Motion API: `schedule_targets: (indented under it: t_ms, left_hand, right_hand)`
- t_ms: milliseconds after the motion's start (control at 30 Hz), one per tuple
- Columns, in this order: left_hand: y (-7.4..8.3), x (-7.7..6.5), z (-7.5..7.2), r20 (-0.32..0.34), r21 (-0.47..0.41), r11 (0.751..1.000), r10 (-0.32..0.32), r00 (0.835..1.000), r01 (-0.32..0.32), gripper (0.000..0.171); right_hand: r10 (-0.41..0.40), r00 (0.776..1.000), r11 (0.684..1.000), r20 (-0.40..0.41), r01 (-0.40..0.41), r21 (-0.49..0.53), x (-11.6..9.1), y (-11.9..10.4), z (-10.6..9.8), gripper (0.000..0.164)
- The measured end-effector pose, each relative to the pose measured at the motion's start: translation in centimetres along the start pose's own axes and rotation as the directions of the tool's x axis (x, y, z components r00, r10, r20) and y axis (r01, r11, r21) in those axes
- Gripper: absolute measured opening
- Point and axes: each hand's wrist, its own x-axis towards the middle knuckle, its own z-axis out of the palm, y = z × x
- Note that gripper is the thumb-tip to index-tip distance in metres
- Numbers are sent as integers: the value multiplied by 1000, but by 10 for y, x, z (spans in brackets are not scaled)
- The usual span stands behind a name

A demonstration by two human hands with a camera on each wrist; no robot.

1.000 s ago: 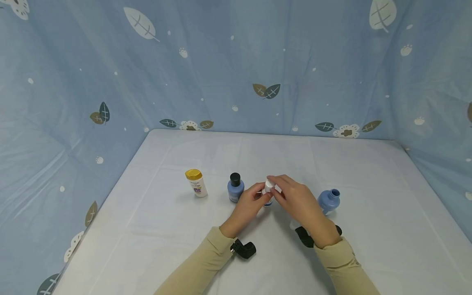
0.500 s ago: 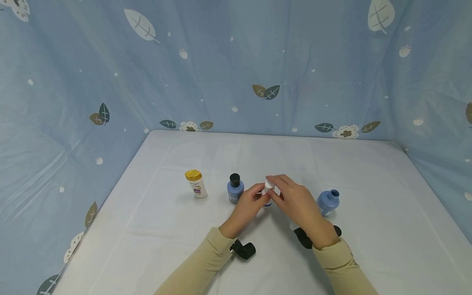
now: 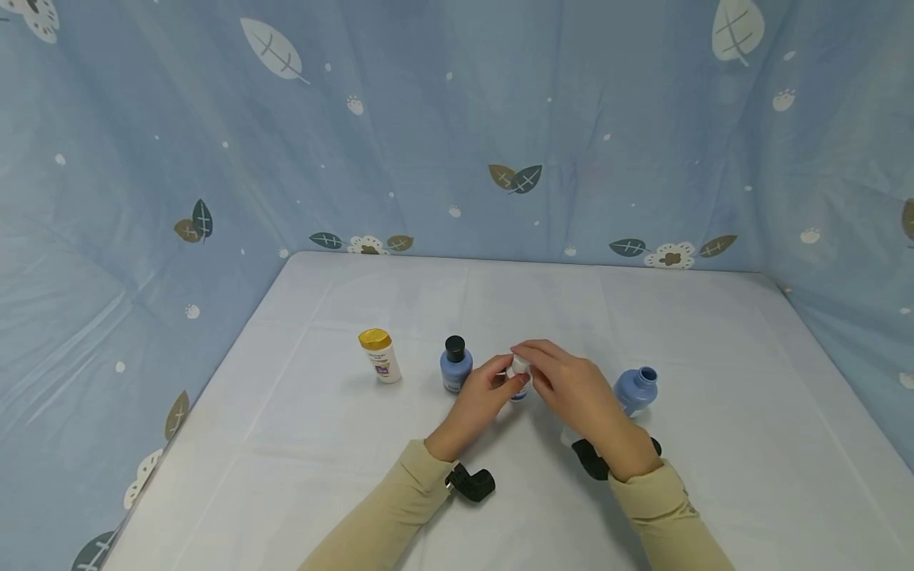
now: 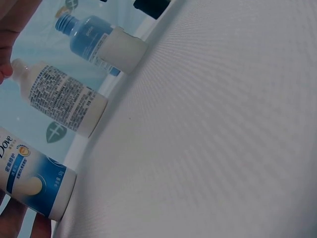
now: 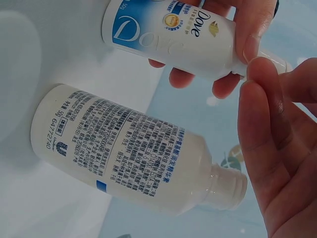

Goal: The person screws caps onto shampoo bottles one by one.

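My left hand (image 3: 477,404) grips a small white-and-blue Dove bottle (image 5: 188,37) around its body, keeping it upright. At its top, the fingers of my right hand (image 3: 577,388) curl round the white cap (image 3: 520,364); in the right wrist view the thumb and fingers meet close at the bottle's neck. A second white bottle (image 5: 121,148), printed with blue text and with a bare neck, stands near my right wrist. Left of the hands is a blue bottle (image 3: 455,369) with a black cap. To the right stands an uncapped blue bottle (image 3: 636,390), its neck showing.
A white bottle with a yellow cap (image 3: 380,355) stands at the left of the white-covered table (image 3: 321,476). A white cylindrical piece (image 4: 124,50) sits in front of the uncapped blue bottle. A black piece (image 4: 152,6) lies beyond it. Blue patterned cloth (image 3: 428,119) surrounds the table.
My right fingers have shifted round the cap, with the thumb drawn back from its front and the index finger reaching further left. The left hand and the bottle hold their place.
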Motion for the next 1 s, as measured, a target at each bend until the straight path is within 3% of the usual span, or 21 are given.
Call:
schedule_targets:
  t_ms: [567, 867, 1000]
  left_hand:
    - [-2, 0, -1, 18, -35, 999, -19, 1000, 20, 28]
    - [-33, 8, 3, 9, -24, 1000, -1, 1000, 1, 30]
    - [-35, 8, 3, 8, 1, 1000, 4, 1000, -4, 31]
  right_hand:
    - [57, 998, 998, -36, -57, 14, 0, 1, 2, 31]
    - [99, 994, 995, -54, -98, 22, -1, -1, 3, 33]
    - [113, 993, 993, -43, -111, 36, -1, -1, 3, 39]
